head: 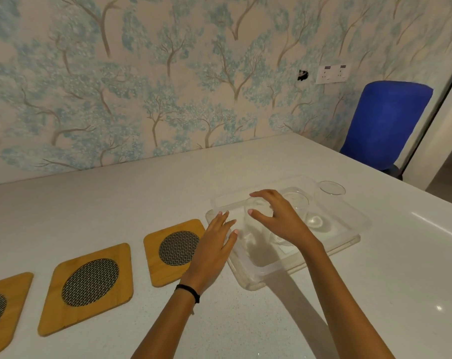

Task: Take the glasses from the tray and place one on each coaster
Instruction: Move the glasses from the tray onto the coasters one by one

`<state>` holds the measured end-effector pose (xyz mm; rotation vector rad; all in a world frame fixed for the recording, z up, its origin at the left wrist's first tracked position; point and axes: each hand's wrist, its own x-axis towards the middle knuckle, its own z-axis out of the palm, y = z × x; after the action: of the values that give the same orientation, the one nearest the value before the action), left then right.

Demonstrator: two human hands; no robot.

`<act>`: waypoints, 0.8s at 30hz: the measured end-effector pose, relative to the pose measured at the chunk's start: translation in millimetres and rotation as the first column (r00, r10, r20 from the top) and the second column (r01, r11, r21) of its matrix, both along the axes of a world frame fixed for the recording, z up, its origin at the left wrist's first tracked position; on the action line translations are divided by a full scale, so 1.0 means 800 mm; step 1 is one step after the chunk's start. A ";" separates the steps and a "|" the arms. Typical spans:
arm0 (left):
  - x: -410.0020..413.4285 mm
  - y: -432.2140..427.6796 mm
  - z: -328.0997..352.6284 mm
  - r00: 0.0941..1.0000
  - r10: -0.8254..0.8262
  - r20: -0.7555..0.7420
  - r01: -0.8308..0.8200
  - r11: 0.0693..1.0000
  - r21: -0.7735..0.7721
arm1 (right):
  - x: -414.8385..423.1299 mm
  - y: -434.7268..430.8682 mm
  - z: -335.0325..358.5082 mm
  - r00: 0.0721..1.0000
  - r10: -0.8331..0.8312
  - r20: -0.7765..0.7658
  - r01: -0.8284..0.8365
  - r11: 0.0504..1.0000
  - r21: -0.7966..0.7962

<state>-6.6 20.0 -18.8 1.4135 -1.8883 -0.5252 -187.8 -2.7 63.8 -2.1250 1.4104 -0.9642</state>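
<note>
A clear plastic tray (349,229) lies on the white table and holds three clear glasses. My right hand (279,216) hovers spread over the nearest glass (253,218), fingers curved around its rim without closing on it. A second glass (297,203) stands just behind my hand, and a third glass (330,195) stands at the tray's far right. My left hand (217,244) rests flat and open on the tray's left edge. Three wooden coasters with woven centres lie in a row to the left: right coaster (173,250), middle coaster (87,286), left coaster (2,307). All three are bare.
A wall with tree-pattern wallpaper runs along the table's far edge (168,159). A blue chair (385,123) stands past the table's far right corner. A wall socket (332,73) sits above the table.
</note>
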 end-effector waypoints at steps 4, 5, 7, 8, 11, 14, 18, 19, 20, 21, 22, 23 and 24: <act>0.013 0.003 0.014 0.996 0.002 0.084 -0.002 1.000 0.000 | 0.001 -0.002 0.000 0.998 -0.004 -0.057 0.005 1.000 0.016; 0.018 0.005 0.018 0.995 0.007 0.096 -0.006 1.000 -0.006 | 0.001 -0.002 -0.001 0.998 -0.011 -0.055 0.012 1.000 0.014; 0.029 0.010 0.023 0.994 0.024 0.104 -0.023 1.000 -0.013 | 0.001 -0.003 -0.001 0.999 -0.029 -0.028 0.030 1.000 0.005; 0.036 0.013 0.025 0.994 0.038 0.104 -0.037 0.999 -0.012 | 0.001 -0.004 -0.001 0.999 -0.036 -0.013 0.036 0.999 0.000; 0.061 0.022 0.027 0.990 0.082 0.114 -0.083 0.997 0.007 | 0.002 -0.004 -0.001 0.999 -0.045 0.007 0.046 0.999 -0.013; 0.090 0.031 0.023 0.982 0.104 0.157 -0.112 0.993 0.041 | 0.003 -0.003 0.001 0.999 -0.046 0.015 0.046 0.999 -0.014; 0.128 0.045 0.016 0.975 0.078 0.206 -0.104 0.988 0.118 | -0.001 -0.002 0.009 0.998 -0.042 0.036 0.043 0.999 -0.025; 0.136 0.049 0.013 0.974 0.079 0.214 -0.108 0.985 0.132 | -0.001 -0.002 0.012 0.998 -0.041 0.039 0.042 0.999 -0.033; 0.144 0.053 0.011 0.972 0.084 0.221 -0.118 0.982 0.145 | -0.001 -0.001 0.016 0.998 -0.039 0.042 0.041 0.998 -0.042; 0.150 0.056 0.008 0.969 0.090 0.230 -0.129 0.978 0.162 | -0.002 0.000 0.020 0.998 -0.039 0.047 0.041 0.998 -0.053; 0.156 0.059 0.007 0.966 0.094 0.243 -0.140 0.973 0.181 | -0.002 0.001 0.025 0.998 -0.037 0.052 0.040 0.997 -0.063; 0.161 0.061 0.006 0.961 0.095 0.259 -0.151 0.967 0.203 | -0.001 0.001 0.030 0.998 -0.036 0.055 0.040 0.996 -0.074; 0.165 0.062 0.005 0.956 0.096 0.276 -0.161 0.961 0.226 | 0.000 0.001 0.035 0.998 -0.035 0.057 0.040 0.995 -0.087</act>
<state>125.7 69.9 -14.9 1.8352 -1.9677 -0.5447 -188.2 -1.8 91.7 -2.1233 1.4101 -1.1102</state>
